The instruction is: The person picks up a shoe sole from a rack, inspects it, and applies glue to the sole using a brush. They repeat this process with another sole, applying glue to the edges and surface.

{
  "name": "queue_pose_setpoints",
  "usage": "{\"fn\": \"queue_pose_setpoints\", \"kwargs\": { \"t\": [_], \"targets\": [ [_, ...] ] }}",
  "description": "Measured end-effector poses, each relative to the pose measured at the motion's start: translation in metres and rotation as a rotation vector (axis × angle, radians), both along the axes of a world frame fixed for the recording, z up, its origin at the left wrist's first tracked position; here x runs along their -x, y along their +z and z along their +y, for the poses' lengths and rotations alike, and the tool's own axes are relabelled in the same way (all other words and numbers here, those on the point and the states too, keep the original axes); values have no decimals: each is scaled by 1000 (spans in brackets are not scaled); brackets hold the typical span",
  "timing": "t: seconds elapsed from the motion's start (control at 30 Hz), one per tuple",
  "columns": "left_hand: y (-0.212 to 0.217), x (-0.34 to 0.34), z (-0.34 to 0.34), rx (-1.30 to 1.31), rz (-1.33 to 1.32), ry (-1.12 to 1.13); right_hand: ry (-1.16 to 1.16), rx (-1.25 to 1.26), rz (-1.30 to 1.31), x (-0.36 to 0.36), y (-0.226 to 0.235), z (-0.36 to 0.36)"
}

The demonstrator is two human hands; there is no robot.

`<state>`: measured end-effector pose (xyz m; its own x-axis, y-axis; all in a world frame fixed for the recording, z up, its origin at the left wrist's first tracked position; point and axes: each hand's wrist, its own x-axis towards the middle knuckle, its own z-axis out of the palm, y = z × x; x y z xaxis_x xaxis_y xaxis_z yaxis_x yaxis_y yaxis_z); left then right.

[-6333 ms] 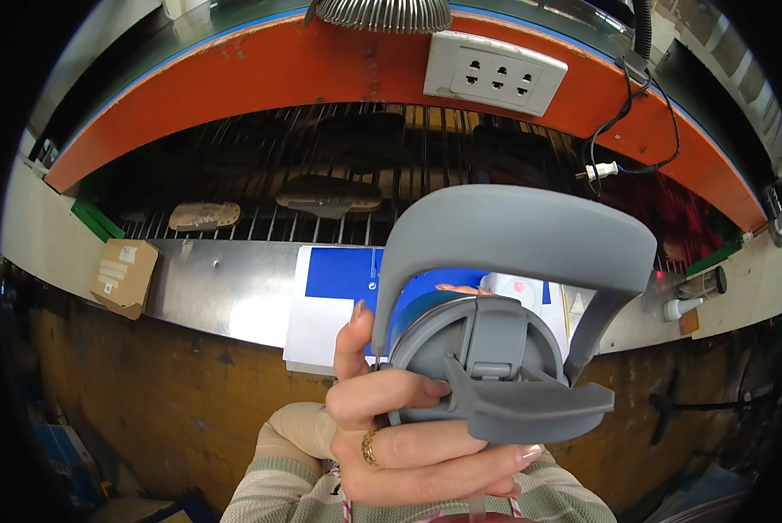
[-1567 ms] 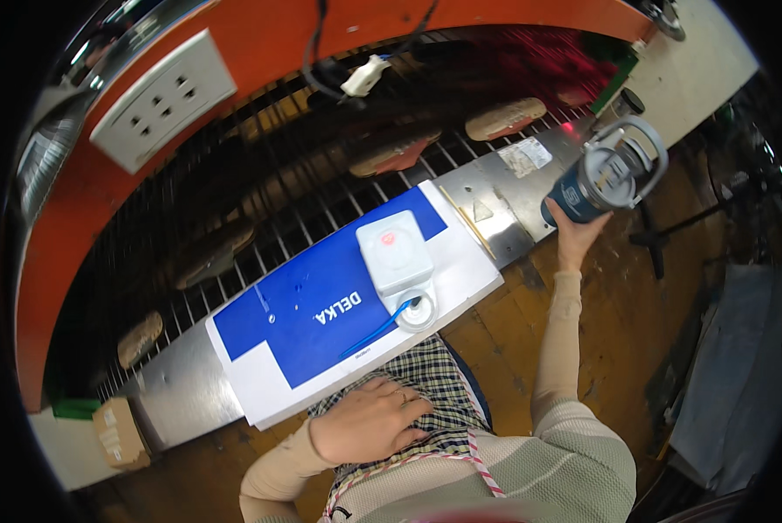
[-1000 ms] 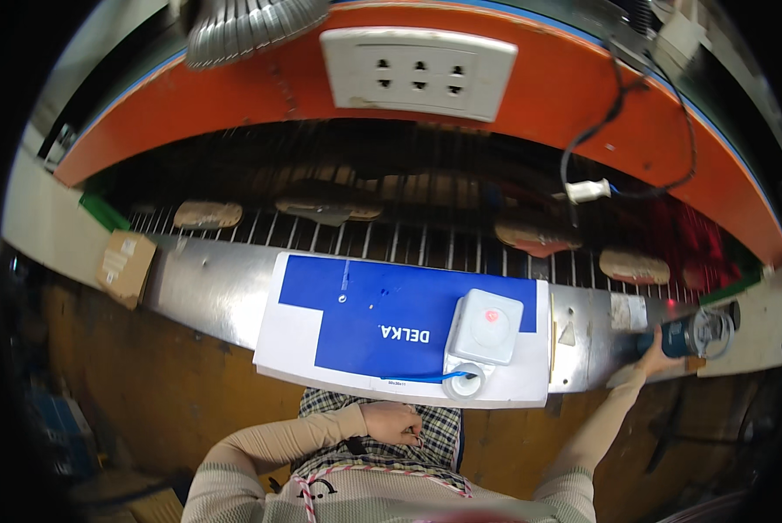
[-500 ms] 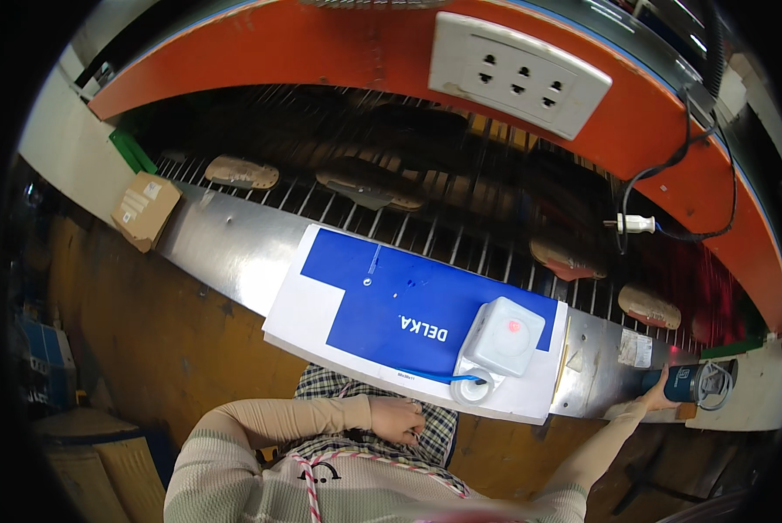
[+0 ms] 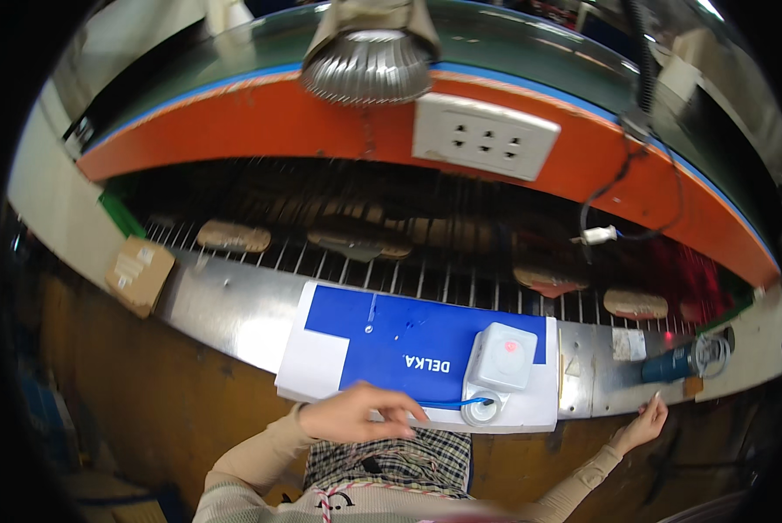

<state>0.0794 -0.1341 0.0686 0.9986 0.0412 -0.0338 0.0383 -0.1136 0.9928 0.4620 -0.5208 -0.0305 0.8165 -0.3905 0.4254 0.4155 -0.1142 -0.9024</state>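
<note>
slim blue plastic handle (image 5: 446, 404): just right of nearer left hand (image 5: 354, 413), long axis sideways; right hand (image 5: 642, 426) farther; both loosely spread.

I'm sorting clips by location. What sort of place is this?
Probably a factory workstation, perhaps for footwear: sole-shaped pieces lie on metal bars, and an outlet panel is fixed to the orange beam.
</note>
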Motion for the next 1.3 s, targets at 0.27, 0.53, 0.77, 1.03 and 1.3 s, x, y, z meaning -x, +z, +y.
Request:
{"fn": "queue_pose_setpoints", "kwargs": {
  "t": [0.27,0.53,0.77,1.03,1.3],
  "targets": [
    [156,10,7,99,-1267,-159,1003,-66,-1202,172,233,125],
    [187,41,-19,-90,-1402,-38,1224,-345,-1315,254,294,177],
    [181,44,-17,-135,-1599,-27,1522,-308,-1282,249,297,181],
    [178,27,-8,73,-1424,-378,1704,-462,-1311,237,285,195],
    [156,-11,4,395,-1251,-623,1607,-488,-974,235,261,191]
  ]
}}
